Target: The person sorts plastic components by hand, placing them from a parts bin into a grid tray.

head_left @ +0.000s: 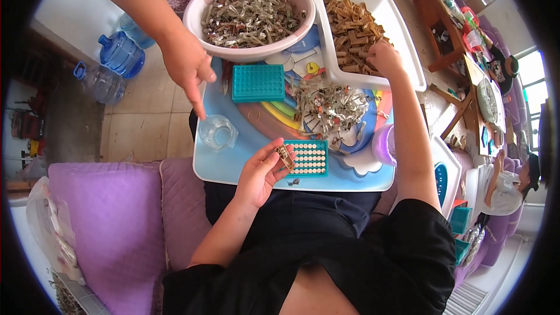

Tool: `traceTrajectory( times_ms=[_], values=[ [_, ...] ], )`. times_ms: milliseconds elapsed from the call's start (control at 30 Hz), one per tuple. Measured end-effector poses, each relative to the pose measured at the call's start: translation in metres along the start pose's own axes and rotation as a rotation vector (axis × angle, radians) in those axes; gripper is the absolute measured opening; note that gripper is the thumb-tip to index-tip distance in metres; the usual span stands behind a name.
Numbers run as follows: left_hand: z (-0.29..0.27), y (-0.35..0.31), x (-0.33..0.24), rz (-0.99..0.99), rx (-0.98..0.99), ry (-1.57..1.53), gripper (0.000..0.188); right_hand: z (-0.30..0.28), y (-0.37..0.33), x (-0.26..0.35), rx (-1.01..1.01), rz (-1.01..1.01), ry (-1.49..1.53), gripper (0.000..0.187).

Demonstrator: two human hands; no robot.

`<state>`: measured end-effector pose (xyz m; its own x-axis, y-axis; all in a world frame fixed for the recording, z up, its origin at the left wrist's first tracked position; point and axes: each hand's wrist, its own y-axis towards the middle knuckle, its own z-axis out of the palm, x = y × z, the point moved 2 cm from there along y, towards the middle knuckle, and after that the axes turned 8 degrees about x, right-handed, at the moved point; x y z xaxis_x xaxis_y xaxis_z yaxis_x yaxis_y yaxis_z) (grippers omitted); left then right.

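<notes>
Head view: the left hand, pinched nearly closed, held a small brown strip over the left edge of the teal rack, its long axis slanting near to far. White discs stood in rows. Well apart, the right hand curled among angular brown pieces in a smooth tub; I couldn't tell its grip.

no words you can read in your view, no legible labels, no legible numbers or signs
</notes>
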<state>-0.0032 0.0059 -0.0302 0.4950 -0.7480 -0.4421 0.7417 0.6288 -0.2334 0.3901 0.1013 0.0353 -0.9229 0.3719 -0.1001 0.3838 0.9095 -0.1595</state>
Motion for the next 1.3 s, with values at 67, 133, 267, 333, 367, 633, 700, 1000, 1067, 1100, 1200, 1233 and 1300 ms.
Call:
traceTrajectory(
  times_ms=[67, 133, 267, 333, 367, 633, 700, 1000, 1067, 1100, 1200, 1233, 1300],
  values=[
    [0.003, 0.008, -0.001, -0.008, 0.033, 0.018, 0.035, 0.001, -0.007, -0.01, -0.132, -0.005, 0.054, 0.017],
    [0.009, 0.015, -0.006, 0.027, 0.067, 0.001, 0.034, -0.015, -0.027, 0.003, -0.27, -0.114, 0.484, 0.015],
    [0.022, 0.028, -0.017, 0.062, 0.122, 0.064, 0.034, -0.045, -0.102, 0.066, -0.089, -0.598, 0.695, 0.012],
    [0.032, 0.032, -0.021, 0.075, 0.109, 0.097, 0.035, -0.043, -0.132, 0.09, 0.042, -0.829, 0.758, 0.009],
    [0.036, 0.035, -0.022, 0.048, 0.112, 0.141, 0.036, -0.046, -0.145, 0.101, 0.06, -0.874, 0.73, 0.008],
    [0.049, 0.041, -0.015, 0.011, 0.157, 0.189, 0.036, -0.009, -0.168, 0.133, 0.18, -0.677, 1.268, 0.032],
    [0.05, 0.041, -0.014, 0.03, 0.14, 0.196, 0.037, 0.009, -0.17, 0.131, 0.247, -0.578, 1.632, 0.032],
    [0.057, 0.042, -0.007, 0.012, 0.111, 0.21, 0.037, 0.024, -0.186, 0.123, 0.348, -0.409, 2.009, 0.035],
    [0.06, 0.042, -0.006, 0.013, 0.116, 0.217, 0.037, 0.021, -0.195, 0.122, 0.139, -0.402, 1.936, 0.033],
    [0.063, 0.041, -0.006, 0.027, 0.099, 0.249, 0.036, 0.02, -0.201, 0.122, 0.059, -0.401, 1.906, 0.032],
    [0.062, 0.044, -0.003, 0.042, 0.107, 0.263, 0.037, 0.02, -0.202, 0.128, -0.05, -0.336, 1.755, 0.03],
    [0.061, 0.045, -0.003, 0.039, 0.08, 0.27, 0.036, 0.02, -0.202, 0.128, -0.104, -0.305, 1.677, 0.03],
    [0.064, 0.044, 0.0, 0.061, 0.053, 0.262, 0.035, 0.021, -0.204, 0.129, -0.163, -0.341, 1.592, 0.031]
  ],
)
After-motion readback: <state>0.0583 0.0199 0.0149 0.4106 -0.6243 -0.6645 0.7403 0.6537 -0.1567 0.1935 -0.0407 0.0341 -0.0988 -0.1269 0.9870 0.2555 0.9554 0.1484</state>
